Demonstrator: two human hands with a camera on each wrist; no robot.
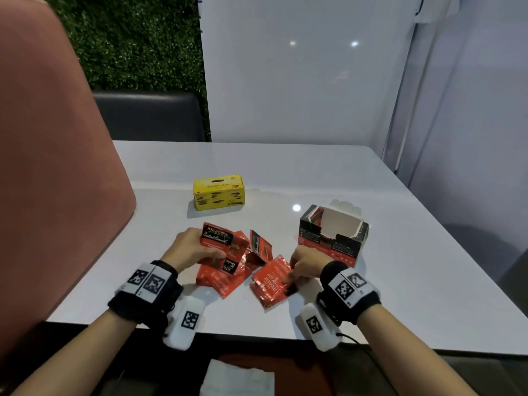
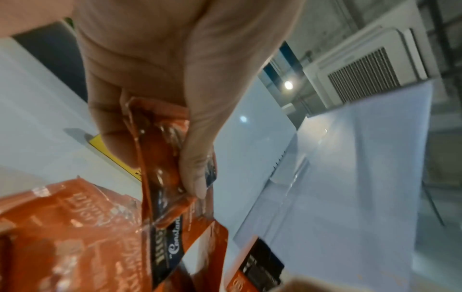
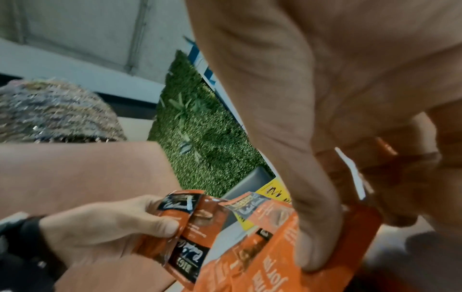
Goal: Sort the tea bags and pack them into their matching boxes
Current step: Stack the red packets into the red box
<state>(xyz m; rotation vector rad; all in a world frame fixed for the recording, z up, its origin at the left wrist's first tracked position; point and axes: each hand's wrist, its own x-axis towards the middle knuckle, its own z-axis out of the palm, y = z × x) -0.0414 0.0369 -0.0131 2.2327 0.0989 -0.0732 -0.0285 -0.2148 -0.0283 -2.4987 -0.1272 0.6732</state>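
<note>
Several red foil tea bags (image 1: 225, 277) lie in a loose pile on the white table (image 1: 400, 281) near its front edge. My left hand (image 1: 210, 247) grips a small bunch of these red bags (image 2: 160, 158) between thumb and fingers, lifted off the pile. My right hand (image 1: 288, 280) pinches the edge of another red bag (image 1: 270, 282), thumb (image 3: 312, 247) pressed on its top face (image 3: 262, 266). A dark and red box (image 1: 333, 234) stands open just behind the right hand. A shut yellow box (image 1: 218, 191) sits farther back on the left.
A pink chair back (image 1: 57, 167) rises along the table's left side. A dark seat (image 1: 148, 115) and a green hedge wall stand beyond the far edge, a white panel (image 1: 300, 81) behind. A white folded paper (image 1: 237, 378) lies on my lap.
</note>
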